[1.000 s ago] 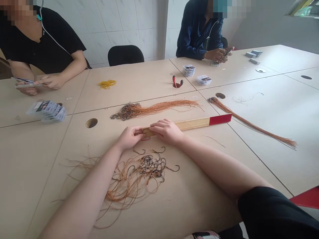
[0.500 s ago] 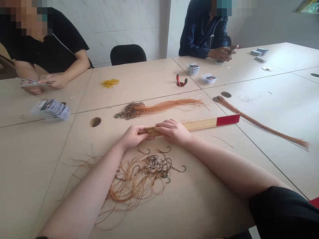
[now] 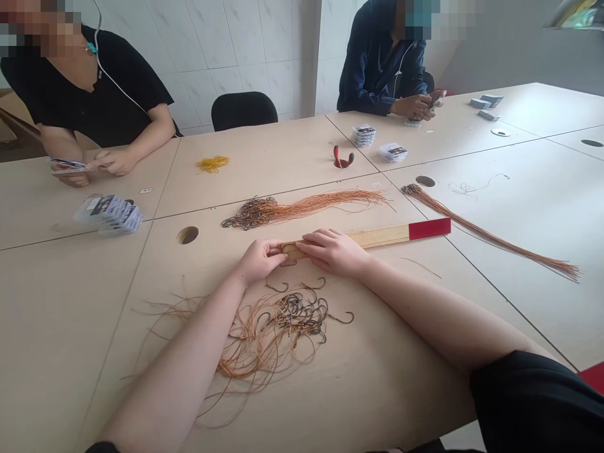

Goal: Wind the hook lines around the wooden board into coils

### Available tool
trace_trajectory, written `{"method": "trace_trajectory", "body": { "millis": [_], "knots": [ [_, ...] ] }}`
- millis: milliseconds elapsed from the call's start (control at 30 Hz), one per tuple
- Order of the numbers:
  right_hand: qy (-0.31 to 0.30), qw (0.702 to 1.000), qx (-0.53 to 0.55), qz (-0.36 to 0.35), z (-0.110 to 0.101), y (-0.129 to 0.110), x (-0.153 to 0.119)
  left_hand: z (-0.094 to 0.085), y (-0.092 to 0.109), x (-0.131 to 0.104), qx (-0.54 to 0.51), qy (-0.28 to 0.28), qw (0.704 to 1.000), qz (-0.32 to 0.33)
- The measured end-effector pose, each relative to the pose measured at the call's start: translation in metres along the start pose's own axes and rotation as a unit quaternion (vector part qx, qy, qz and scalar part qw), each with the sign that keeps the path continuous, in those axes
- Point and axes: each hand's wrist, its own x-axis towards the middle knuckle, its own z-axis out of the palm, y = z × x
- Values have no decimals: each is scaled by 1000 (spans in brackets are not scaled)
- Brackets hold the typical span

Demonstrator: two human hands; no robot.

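A long, flat, light-wood strip with a red end lies across the table in front of me. My left hand pinches its left end between thumb and fingers, where a curved dark hook shows on the strip. Over the top of the strip, close to that end, my right hand is wrapped with its fingers together. A small red-edged thing peeks out beneath the strip. Nearer to me lies a loose heap of dark fishing hooks with tangled orange-brown lines, partly behind my left forearm.
Beyond the strip lies a bundle of hooks with orange lines; a second bundle is at right. Farther back are yellow strips, red-handled pliers in a table hole, and stacked clear packs. Two people sit opposite, handling small items.
The view has shifted slightly, so the table's contents sit a little differently in the picture. Both my hands stay on the wooden strip with much the same grip.
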Motion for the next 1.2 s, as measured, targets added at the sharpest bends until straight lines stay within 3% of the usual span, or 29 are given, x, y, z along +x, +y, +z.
{"method": "trace_trajectory", "body": {
  "millis": [467, 667, 1200],
  "knots": [
    [17, 1000, 14, -5, 3, -2, 6, -9, 6, -9, 20, -23, 1000, -8],
    [-6, 1000, 3, -1, 1, -5, 10, -14, 5, -14, 13, -27, 999, -16],
    [-3, 1000, 11, -5, 1, 0, 13, -9, 5, -13, 32, 20, 999, -9]
  ]
}}
